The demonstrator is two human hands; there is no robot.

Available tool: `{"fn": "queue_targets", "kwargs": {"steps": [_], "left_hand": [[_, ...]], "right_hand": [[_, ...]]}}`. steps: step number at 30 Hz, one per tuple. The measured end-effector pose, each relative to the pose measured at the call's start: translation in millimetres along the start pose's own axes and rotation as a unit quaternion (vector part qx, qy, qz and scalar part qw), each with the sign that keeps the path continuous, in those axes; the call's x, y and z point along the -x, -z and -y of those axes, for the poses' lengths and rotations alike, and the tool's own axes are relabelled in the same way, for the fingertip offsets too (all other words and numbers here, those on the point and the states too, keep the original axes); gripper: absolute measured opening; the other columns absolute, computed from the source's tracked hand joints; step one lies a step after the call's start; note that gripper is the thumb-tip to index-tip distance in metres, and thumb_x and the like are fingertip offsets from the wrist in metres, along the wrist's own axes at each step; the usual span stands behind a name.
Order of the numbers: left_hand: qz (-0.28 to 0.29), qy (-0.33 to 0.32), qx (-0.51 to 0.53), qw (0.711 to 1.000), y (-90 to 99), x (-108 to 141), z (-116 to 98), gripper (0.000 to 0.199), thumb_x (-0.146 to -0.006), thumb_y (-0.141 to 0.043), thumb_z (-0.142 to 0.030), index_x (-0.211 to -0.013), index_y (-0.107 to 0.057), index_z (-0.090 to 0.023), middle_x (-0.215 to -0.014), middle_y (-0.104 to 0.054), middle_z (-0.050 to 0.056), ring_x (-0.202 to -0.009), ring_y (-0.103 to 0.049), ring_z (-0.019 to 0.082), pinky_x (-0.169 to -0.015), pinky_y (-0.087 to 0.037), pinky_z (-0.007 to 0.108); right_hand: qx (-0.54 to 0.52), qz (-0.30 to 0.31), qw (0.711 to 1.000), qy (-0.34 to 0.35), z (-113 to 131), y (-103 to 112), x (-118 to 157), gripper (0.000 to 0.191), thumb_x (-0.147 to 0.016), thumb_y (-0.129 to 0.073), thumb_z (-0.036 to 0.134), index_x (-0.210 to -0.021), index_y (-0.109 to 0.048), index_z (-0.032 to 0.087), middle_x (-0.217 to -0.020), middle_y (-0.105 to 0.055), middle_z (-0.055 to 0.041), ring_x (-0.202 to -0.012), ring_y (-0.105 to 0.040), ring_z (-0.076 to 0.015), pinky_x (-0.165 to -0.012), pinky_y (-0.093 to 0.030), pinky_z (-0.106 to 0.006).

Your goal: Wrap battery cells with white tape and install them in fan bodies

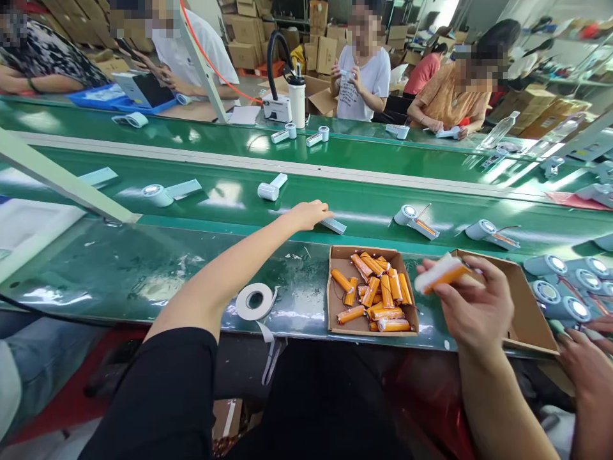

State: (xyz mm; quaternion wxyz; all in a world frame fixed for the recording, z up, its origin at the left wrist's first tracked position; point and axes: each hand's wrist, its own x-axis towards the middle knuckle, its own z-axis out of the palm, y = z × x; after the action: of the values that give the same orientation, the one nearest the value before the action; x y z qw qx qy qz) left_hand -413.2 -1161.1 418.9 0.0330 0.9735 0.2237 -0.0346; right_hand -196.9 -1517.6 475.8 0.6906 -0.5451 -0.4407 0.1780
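My left hand [310, 216] reaches out over the near belt, fingers curled around a pale blue plastic housing [334, 225]. The housing's round end is hidden under the hand, and its open handle sticks out to the right. Raised above the bench, my right hand [479, 300] pinches an orange battery [445, 272] with a white strip along its upper side. Between my arms, a shallow cardboard box [332, 306] holds several orange batteries [378, 287] with thin wires. A roll of white tape [244, 303] lies left of the box, its loose end hanging over the bench edge.
Similar housings [160, 194] lie spaced along the green belt [225, 191]. A second cardboard box [529, 313] stands on the right, near clustered housings [567, 306] and a neighbour's hands [587, 361]. A slanted metal post [62, 172] rises at left. Co-workers sit across the belt.
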Motion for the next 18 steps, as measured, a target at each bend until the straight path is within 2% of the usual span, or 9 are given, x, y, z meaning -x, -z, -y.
{"fn": "queue_targets", "kwargs": {"steps": [2,4,6,8,10,12,15,16,18], "left_hand": [[-0.029,-0.009,0.016,0.999,-5.8,5,4,0.056,-0.088,-0.059,-0.003,-0.137,-0.066,-0.029,-0.143,-0.059,0.009,-0.136,-0.051,0.025,-0.097,-0.053,0.033],[-0.030,-0.017,0.005,0.999,-8.6,6,3,0.049,-0.088,-0.056,-0.003,-0.128,-0.071,-0.028,-0.145,-0.059,0.008,-0.139,-0.048,0.025,-0.095,-0.053,0.031],[-0.016,-0.005,-0.010,1.000,-8.5,0,-4,0.046,-0.084,-0.057,-0.002,-0.118,-0.076,-0.026,-0.144,-0.061,0.009,-0.141,-0.046,0.028,-0.097,-0.052,0.035],[0.004,0.037,0.012,0.999,-6.3,-10,-14,0.038,-0.081,-0.061,-0.005,-0.108,-0.079,-0.024,-0.137,-0.066,0.011,-0.138,-0.048,0.033,-0.100,-0.052,0.041],[0.015,0.082,0.052,0.995,-3.1,-23,-22,0.025,-0.081,-0.065,-0.012,-0.097,-0.081,-0.023,-0.122,-0.073,0.012,-0.130,-0.055,0.034,-0.099,-0.051,0.044],[0.015,0.101,0.083,0.991,-0.1,-33,-23,0.017,-0.083,-0.069,-0.022,-0.093,-0.082,-0.024,-0.108,-0.077,0.011,-0.117,-0.064,0.032,-0.097,-0.052,0.040],[0.000,0.116,0.113,0.987,2.9,-37,-17,0.018,-0.087,-0.072,-0.033,-0.100,-0.082,-0.025,-0.109,-0.078,0.008,-0.107,-0.069,0.028,-0.095,-0.051,0.034],[-0.010,0.125,0.123,0.985,3.3,-37,-15,0.020,-0.089,-0.070,-0.035,-0.104,-0.081,-0.026,-0.113,-0.078,0.007,-0.108,-0.070,0.027,-0.095,-0.050,0.033],[-0.033,0.149,0.137,0.979,3.3,-34,-14,0.026,-0.097,-0.061,-0.036,-0.116,-0.076,-0.025,-0.119,-0.078,0.007,-0.111,-0.070,0.026,-0.095,-0.050,0.032]], "right_hand": [[-0.008,0.076,0.997,-0.009,-12,-32,-34,0.049,-0.076,-0.090,0.033,-0.116,-0.061,0.035,-0.099,-0.082,-0.0022,-0.099,-0.080,-0.0311,-0.088,-0.067,-0.053],[0.003,0.158,0.987,-0.030,-30,-65,-69,0.048,-0.079,-0.086,0.037,-0.119,-0.059,0.032,-0.097,-0.081,-0.0016,-0.095,-0.080,-0.0265,-0.088,-0.065,-0.047],[0.063,0.229,0.971,-0.033,-53,-93,-101,0.048,-0.082,-0.082,0.039,-0.123,-0.058,0.029,-0.092,-0.081,-0.0002,-0.087,-0.078,-0.0224,-0.087,-0.062,-0.041],[0.157,0.270,0.950,-0.020,-76,-113,-126,0.046,-0.084,-0.077,0.037,-0.124,-0.058,0.026,-0.086,-0.081,0.0019,-0.079,-0.075,-0.0196,-0.084,-0.059,-0.037],[0.233,0.288,0.929,-0.011,-97,-126,-143,0.043,-0.086,-0.073,0.035,-0.124,-0.058,0.025,-0.083,-0.080,0.0036,-0.073,-0.072,-0.0184,-0.080,-0.055,-0.034],[0.259,0.303,0.917,-0.011,-113,-133,-153,0.043,-0.088,-0.069,0.033,-0.128,-0.056,0.024,-0.083,-0.080,0.0040,-0.073,-0.071,-0.0181,-0.080,-0.053,-0.033],[0.299,0.333,0.894,0.003,-127,-138,-157,0.049,-0.091,-0.067,0.030,-0.137,-0.054,0.024,-0.089,-0.081,0.0025,-0.079,-0.073,-0.0185,-0.084,-0.052,-0.031],[0.338,0.348,0.874,0.018,-130,-139,-157,0.049,-0.093,-0.066,0.031,-0.140,-0.053,0.024,-0.091,-0.081,0.0018,-0.081,-0.073,-0.0190,-0.084,-0.052,-0.031],[0.430,0.382,0.816,0.051,-132,-141,-157,0.048,-0.097,-0.063,0.033,-0.144,-0.053,0.024,-0.092,-0.080,0.0004,-0.087,-0.074,-0.0212,-0.084,-0.051,-0.030]]}}
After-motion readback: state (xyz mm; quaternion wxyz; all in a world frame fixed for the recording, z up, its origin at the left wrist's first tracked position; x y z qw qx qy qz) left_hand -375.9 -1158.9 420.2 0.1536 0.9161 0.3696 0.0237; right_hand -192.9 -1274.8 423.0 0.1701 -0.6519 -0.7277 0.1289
